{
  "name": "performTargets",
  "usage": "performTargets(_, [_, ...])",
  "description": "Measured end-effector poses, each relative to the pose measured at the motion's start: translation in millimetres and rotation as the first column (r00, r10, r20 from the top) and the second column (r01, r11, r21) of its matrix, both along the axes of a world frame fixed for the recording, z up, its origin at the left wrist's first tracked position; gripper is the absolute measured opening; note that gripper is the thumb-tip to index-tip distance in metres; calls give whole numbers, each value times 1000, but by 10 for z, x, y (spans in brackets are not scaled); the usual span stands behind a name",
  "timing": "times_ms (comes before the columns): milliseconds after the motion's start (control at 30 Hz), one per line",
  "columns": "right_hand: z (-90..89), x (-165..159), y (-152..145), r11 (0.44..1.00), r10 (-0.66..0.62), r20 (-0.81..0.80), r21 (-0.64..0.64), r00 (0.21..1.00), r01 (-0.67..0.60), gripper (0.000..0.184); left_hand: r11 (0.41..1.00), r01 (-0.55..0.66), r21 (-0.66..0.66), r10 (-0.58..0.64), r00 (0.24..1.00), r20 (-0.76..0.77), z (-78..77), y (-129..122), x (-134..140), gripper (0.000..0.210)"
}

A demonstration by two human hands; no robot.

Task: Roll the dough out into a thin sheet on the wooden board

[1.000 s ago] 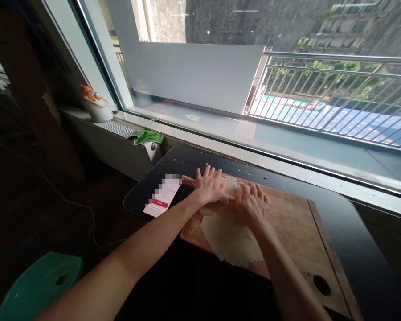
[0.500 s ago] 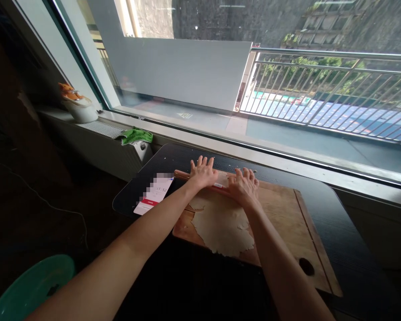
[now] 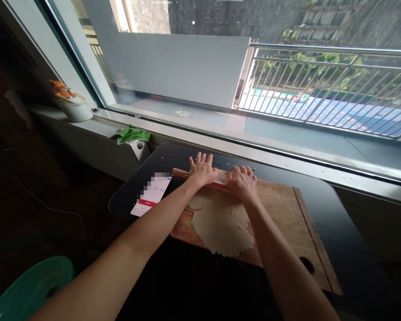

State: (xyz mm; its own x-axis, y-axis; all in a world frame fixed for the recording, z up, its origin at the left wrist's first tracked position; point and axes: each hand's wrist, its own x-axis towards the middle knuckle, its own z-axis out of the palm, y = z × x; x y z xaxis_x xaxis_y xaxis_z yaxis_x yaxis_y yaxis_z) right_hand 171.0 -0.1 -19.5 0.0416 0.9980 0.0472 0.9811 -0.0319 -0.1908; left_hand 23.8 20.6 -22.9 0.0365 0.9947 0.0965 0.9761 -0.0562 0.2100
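A wooden rolling pin lies across the far part of a sheet of rolled-out dough, with a pale label near its middle. My left hand rests on top of the pin, palm down, fingers spread toward the window. Just right of it, my right hand presses on the pin too, its fingers extended forward and slightly bent. Thin and ragged-edged, the dough lies on a wooden cutting board. My right forearm and hand hide its right side and the pin's right end.
The board sits on a black table against a window. A phone with a lit screen lies left of the board. A green cloth drapes over the radiator, near a white pot. A green basin stands lower left.
Both hands stay on the rolling pin with hardly any movement; the right fingers sit a little closer together. The view has shifted slightly, and the phone's timer has advanced.
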Motion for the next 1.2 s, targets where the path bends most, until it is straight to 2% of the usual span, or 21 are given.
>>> performTargets(100, [-134, -4, -406, 985, 120, 38, 119, 992, -124, 47, 998, 37, 59, -36, 999, -18, -107, -401, -72, 60])
performTargets(167, [-170, -7, -517, 969, 152, 59, 185, 987, -161, 46, 992, 36, 119, -34, 999, -25, -133, -524, -86, 58])
performTargets(200, [-162, -7, -483, 972, 137, 54, 186, 989, -145, 46, 990, 29, 135, -27, 999, -20, -125, -499, -76, 57])
performTargets(267, [-106, -6, -260, 989, 80, 24, 119, 996, -83, 47, 993, 7, 120, -7, 1000, 1, -77, -292, -31, 58])
performTargets(367, [17, 0, 173, 1000, 3, -13, 10, 1000, -3, 49, 999, -26, 29, 26, 999, 26, 24, 136, 49, 62])
performTargets(433, [62, 5, 279, 999, -28, -18, -20, 999, 27, 50, 999, -35, -16, 36, 999, 22, 58, 251, 68, 64])
performTargets(533, [1, 2, 21, 1000, 5, -18, -3, 1000, -5, 48, 1000, -3, 3, 3, 1000, 8, -7, 14, 16, 62])
performTargets(633, [-123, -9, -393, 982, 136, 20, 128, 990, -138, 46, 996, 34, 85, -32, 999, -21, -121, -394, -66, 60])
performTargets(700, [-154, -11, -466, 969, 157, 37, 186, 987, -161, 45, 991, 36, 131, -32, 999, -31, -142, -476, -78, 58])
performTargets(767, [-125, -6, -293, 981, 119, 17, 153, 993, -120, 45, 990, 18, 137, -16, 1000, -14, -109, -317, -39, 58])
performTargets(900, [23, 12, 294, 1000, 2, -22, -4, 1000, -2, 47, 998, -29, 57, 28, 999, 19, 27, 258, 88, 58])
performTargets(967, [60, 20, 347, 999, -28, -23, -30, 999, 27, 47, 999, -30, 28, 30, 999, 16, 56, 317, 104, 58])
performTargets(1033, [20, 24, 150, 1000, 16, -19, -12, 1000, -16, 47, 1000, -7, 25, 6, 1000, 8, 14, 129, 65, 58])
performTargets(1133, [-110, 24, -325, 981, 170, 22, 90, 985, -171, 46, 995, 63, 76, -62, 998, -22, -112, -341, -39, 59])
performTargets(1200, [-150, 26, -470, 966, 209, 48, 143, 977, -214, 46, 989, 82, 125, -77, 996, -44, -145, -491, -70, 58])
